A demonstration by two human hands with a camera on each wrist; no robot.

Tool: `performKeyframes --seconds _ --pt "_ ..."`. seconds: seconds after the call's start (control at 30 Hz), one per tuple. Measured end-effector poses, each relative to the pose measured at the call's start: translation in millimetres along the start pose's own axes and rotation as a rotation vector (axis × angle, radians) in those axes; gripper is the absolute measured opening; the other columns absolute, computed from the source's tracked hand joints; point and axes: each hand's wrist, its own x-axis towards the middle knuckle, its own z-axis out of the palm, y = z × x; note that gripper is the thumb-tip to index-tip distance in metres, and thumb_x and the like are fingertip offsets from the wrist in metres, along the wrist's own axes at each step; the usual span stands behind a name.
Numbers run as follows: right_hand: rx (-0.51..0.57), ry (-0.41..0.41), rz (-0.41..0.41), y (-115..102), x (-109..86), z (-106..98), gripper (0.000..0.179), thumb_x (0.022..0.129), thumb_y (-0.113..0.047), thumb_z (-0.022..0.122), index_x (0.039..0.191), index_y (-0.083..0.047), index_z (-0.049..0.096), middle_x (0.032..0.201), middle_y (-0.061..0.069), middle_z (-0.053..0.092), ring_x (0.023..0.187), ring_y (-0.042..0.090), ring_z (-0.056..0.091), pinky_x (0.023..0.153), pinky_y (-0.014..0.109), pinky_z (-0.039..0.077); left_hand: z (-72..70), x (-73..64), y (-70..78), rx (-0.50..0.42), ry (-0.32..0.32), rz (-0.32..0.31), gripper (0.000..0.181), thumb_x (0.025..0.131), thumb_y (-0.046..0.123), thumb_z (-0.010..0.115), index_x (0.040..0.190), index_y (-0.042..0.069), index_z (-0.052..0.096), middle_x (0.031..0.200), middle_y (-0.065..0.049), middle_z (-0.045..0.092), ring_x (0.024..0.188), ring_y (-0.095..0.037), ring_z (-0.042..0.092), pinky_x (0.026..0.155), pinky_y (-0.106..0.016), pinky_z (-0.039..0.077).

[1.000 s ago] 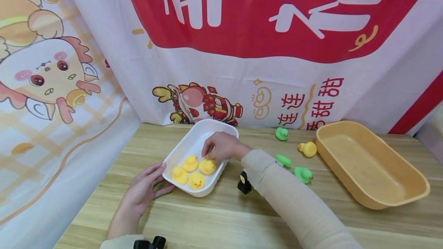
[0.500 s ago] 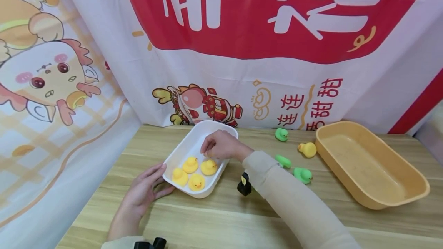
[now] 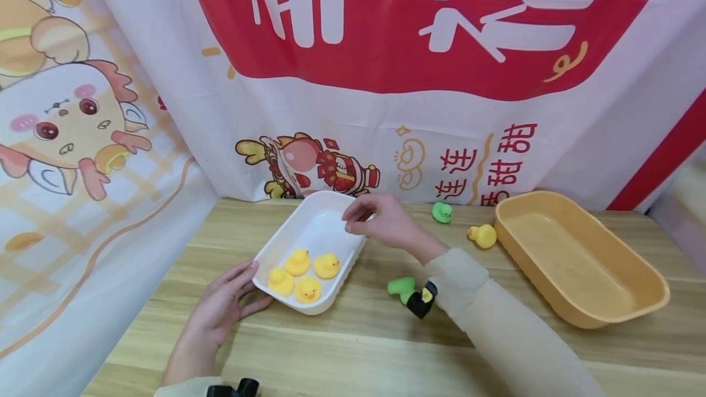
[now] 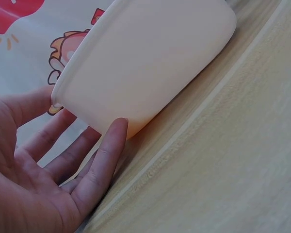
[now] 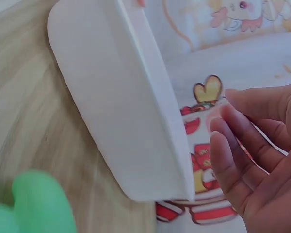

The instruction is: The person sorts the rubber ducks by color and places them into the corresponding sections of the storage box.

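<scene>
Several yellow rubber ducks [image 3: 327,266] sit in the near half of a white plastic tub [image 3: 320,231]. My left hand [image 3: 222,299] grips the tub's near left corner, one finger at the rim [image 4: 56,99] and another fingertip [image 4: 120,125] against the outer wall. Above the tub's far right edge is my right hand [image 3: 386,219], its fingers loosely bent and nothing between them. The right wrist view shows these fingers [image 5: 223,150] apart from the tub's wall [image 5: 111,107].
Right of the tub stand a green duck [image 3: 442,212], a yellow duck [image 3: 482,236] and a green toy [image 3: 401,288], partly behind the black wrist camera [image 3: 421,302]. A larger orange-yellow tub [image 3: 579,262] stands farther right. A printed cloth [image 3: 353,109] hangs behind the table.
My right hand has let go of the rightmost duck in the white tub and risen up and right to the tub's edge. My left hand stays at its corner.
</scene>
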Motion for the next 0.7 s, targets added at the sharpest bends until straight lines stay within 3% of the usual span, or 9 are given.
performKeyframes --seconds 0.3,0.7 --pt "-0.030 0.097 0.051 12.1 -35.4 -34.0 0.014 0.095 -0.012 0.081 0.109 -0.010 0.080 0.103 0.007 0.078 0.096 0.021 0.070 0.073 0.031 0.063 -1.0 0.2 0.5 0.005 -0.007 0.000 0.075 0.106 0.046 0.068 0.165 0.009 0.038 0.126 0.010 0.068 0.114 -0.010 0.068 0.103 -0.040 0.064" --pt "-0.086 0.178 0.122 37.5 -64.0 -63.2 0.015 0.097 -0.016 0.079 0.112 -0.012 0.079 0.105 0.008 0.078 0.099 0.023 0.070 0.079 0.031 0.062 -1.2 0.3 0.6 -0.009 -0.009 0.002 0.073 0.106 0.045 0.068 0.164 0.009 0.040 0.123 0.012 0.070 0.113 -0.009 0.068 0.102 -0.040 0.064"
